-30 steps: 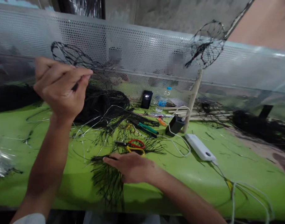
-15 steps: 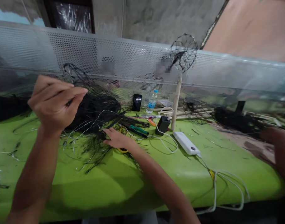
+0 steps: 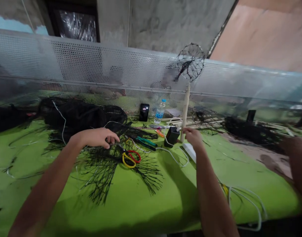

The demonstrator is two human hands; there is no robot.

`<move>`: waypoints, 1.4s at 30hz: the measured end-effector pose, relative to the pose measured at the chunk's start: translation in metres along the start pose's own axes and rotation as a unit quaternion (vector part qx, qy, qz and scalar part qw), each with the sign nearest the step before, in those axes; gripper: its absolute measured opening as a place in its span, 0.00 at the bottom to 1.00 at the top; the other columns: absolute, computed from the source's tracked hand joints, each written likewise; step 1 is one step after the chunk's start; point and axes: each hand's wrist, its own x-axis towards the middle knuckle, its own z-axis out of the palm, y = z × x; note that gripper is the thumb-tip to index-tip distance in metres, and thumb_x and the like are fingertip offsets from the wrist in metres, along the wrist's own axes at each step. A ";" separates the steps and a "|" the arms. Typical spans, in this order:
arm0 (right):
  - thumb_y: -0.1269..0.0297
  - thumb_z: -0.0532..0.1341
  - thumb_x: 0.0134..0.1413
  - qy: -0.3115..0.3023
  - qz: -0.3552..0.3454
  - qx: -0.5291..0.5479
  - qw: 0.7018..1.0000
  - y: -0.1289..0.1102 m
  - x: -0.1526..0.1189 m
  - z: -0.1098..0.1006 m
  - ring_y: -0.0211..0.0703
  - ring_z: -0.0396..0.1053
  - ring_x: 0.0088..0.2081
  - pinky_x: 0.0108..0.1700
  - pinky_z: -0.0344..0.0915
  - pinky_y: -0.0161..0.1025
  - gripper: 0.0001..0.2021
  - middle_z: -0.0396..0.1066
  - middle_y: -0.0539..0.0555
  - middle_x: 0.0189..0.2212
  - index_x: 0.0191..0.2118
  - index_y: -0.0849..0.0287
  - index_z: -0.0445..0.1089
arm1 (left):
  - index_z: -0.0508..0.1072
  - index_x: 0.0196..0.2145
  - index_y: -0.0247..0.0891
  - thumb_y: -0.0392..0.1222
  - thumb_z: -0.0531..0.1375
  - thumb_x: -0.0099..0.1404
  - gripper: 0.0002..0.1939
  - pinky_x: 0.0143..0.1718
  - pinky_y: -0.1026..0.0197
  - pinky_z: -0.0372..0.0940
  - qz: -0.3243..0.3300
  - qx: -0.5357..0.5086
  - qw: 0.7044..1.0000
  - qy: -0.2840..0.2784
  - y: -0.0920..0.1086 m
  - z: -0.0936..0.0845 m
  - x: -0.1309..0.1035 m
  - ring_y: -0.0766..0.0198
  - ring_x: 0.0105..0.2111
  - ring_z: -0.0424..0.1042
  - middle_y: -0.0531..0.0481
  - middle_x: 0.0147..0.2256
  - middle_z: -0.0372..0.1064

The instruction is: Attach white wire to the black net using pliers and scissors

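Observation:
My left hand [image 3: 98,136] hangs low over black netting [image 3: 104,177], its thumb apart from loosely bent fingers and nothing visible between them. Close to its fingertips lie scissors [image 3: 128,162] with one red and one yellow handle, on top of the netting. My right hand [image 3: 194,137] has its fingers closed around the lower part of an upright wooden stick [image 3: 186,102]. A round black wire-and-net frame [image 3: 191,62] tops the stick. Right beside that hand are a black adapter [image 3: 171,136] and a partly covered white power bank [image 3: 190,151].
Green-handled pliers [image 3: 147,142], an orange tool [image 3: 159,133], a water bottle [image 3: 160,112] and a phone [image 3: 144,112] lie or stand behind the netting. Black mesh [image 3: 84,115] is heaped at left. A perforated metal panel [image 3: 141,59] spans the back. Another person's arm [image 3: 295,158] reaches in at right.
My left hand has come down and right from its raised pinch. My right hand has left the netting for the stick, uncovering the scissors. The netting's strands now spread wider.

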 end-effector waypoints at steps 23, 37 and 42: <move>0.39 0.61 0.67 -0.181 -0.122 0.228 0.949 -0.166 -0.045 0.037 0.38 0.63 0.24 0.23 0.58 0.35 0.21 0.65 0.47 0.27 0.49 0.52 0.69 | 0.66 0.69 0.47 0.42 0.65 0.71 0.30 0.53 0.52 0.75 0.198 -0.096 0.933 0.286 0.091 -0.004 -0.013 0.58 0.48 0.79 0.42 0.62 0.72; 0.44 0.66 0.66 -0.329 -0.213 0.405 0.826 -0.239 -0.067 0.091 0.33 0.68 0.20 0.21 0.60 0.30 0.19 0.69 0.43 0.24 0.46 0.52 0.64 | 0.83 0.44 0.41 0.36 0.71 0.67 0.08 0.42 0.65 0.77 0.302 -0.089 0.801 0.509 0.079 -0.005 -0.014 0.66 0.40 0.80 0.48 0.43 0.80; 0.46 0.67 0.67 -0.330 -0.205 0.447 0.806 -0.241 -0.070 0.083 0.35 0.72 0.23 0.23 0.64 0.33 0.19 0.75 0.47 0.32 0.53 0.51 0.67 | 0.83 0.38 0.40 0.32 0.70 0.66 0.05 0.37 0.68 0.73 0.287 -0.066 0.776 0.558 0.084 -0.003 -0.015 0.69 0.33 0.79 0.53 0.34 0.81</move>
